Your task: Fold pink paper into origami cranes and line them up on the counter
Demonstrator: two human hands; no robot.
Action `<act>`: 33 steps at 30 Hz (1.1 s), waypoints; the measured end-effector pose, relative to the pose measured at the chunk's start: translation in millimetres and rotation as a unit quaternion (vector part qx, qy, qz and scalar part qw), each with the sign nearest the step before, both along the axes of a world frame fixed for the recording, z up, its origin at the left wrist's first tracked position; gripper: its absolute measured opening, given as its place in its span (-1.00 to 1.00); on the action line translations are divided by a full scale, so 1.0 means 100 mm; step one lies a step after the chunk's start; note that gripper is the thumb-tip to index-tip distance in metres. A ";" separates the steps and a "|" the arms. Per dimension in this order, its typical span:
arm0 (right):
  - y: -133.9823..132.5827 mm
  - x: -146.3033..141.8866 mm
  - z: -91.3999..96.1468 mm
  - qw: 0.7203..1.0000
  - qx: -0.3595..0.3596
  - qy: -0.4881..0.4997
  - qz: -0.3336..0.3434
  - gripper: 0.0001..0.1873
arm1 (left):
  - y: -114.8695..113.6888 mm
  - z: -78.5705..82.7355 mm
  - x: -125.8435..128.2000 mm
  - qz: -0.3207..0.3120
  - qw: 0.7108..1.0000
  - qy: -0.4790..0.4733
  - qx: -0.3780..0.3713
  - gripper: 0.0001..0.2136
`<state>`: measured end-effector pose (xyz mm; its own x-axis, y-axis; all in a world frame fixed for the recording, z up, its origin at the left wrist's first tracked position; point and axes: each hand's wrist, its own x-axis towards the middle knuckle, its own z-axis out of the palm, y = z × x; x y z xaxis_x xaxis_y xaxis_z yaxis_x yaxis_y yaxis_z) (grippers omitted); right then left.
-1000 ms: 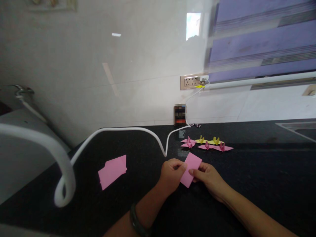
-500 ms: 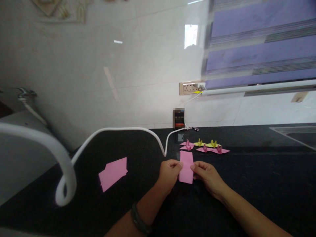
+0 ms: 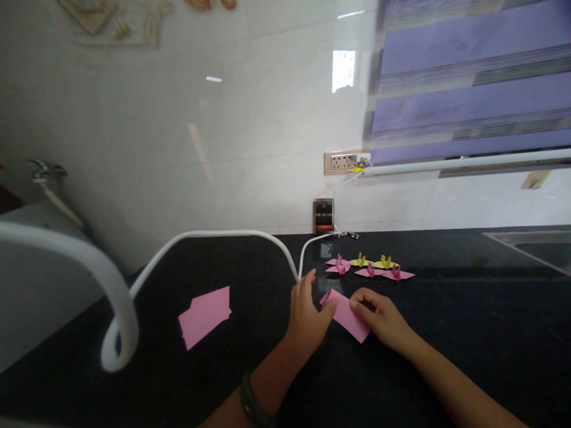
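Note:
A folded sheet of pink origami paper [image 3: 351, 318] is tilted over the dark counter, its upper left end curling up. My right hand [image 3: 383, 318] pinches its right side between thumb and fingers. Beside the curled end, my left hand [image 3: 307, 312] has its fingers stretched out and apart, with the thumb against the paper's edge. Just beyond stand several small folded paper cranes, among them a pink crane [image 3: 396, 273] and a yellow crane [image 3: 386, 262]. Over to the left lies a small stack of pink paper sheets [image 3: 205, 316].
A thick white cable-like tube [image 3: 223, 233] loops across the left and bends down near my left hand. At the wall, a phone-like device [image 3: 323, 215] leans upright, below a socket panel [image 3: 341, 162] with a plugged-in charger. A sink edge [image 3: 526, 252] is at the right.
The pink paper has turned from upright to slanted, and its top end now curls. My left hand's pinch has opened, fingers reaching upward. My right hand keeps hold of the paper.

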<state>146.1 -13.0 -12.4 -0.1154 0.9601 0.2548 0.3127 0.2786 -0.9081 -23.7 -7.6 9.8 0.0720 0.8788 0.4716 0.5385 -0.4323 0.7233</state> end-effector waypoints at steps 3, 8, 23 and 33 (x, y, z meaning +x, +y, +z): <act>-0.06 -0.01 0.11 0.985 0.107 -0.137 0.018 -0.79 | -0.09 0.10 -0.02 -0.042 0.980 0.158 0.114 -0.56; -0.19 -0.10 0.23 0.952 0.185 -0.240 0.043 -0.80 | -0.19 0.10 0.04 -0.045 0.952 0.271 0.135 -0.82; -0.19 -0.07 0.26 0.933 0.206 -0.292 0.041 -0.79 | -0.07 0.07 -0.08 -0.087 0.959 0.243 0.121 -0.82; -0.13 0.01 0.19 0.909 0.219 -0.354 0.019 -0.79 | 0.05 0.02 -0.07 -0.037 0.963 0.218 0.152 -0.77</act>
